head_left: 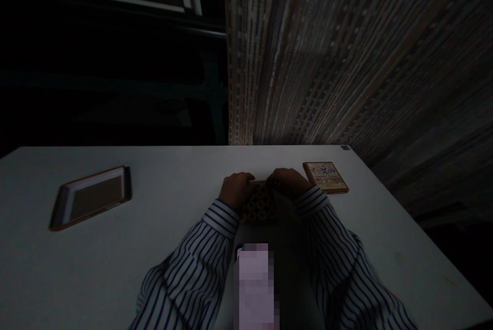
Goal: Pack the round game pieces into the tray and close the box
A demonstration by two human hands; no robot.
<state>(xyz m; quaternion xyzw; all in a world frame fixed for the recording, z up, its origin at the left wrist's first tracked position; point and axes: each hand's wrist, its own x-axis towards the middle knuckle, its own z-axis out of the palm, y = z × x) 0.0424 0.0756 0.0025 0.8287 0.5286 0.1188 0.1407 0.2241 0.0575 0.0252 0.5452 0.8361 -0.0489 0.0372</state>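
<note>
A close-packed cluster of small round wooden-looking discs (259,211) with marks on their faces lies on the white table in front of me. My left hand (236,190) is curled in at the cluster's far left corner, its fingers bent inward. Opposite it, my right hand (288,182) grips the far right corner with the fingertips close to the discs. A thin pale edge shows between the two hands. Dim light and my hands hide whether the discs sit in a tray.
On the left of the white table (162,268) lies a shallow rectangular open tray or lid (98,197) with brown edges. A flat, printed square box or board (326,176) lies at the right. Nearer me is a pixelated pale pink rectangle (256,284). A string curtain (308,53) hangs behind.
</note>
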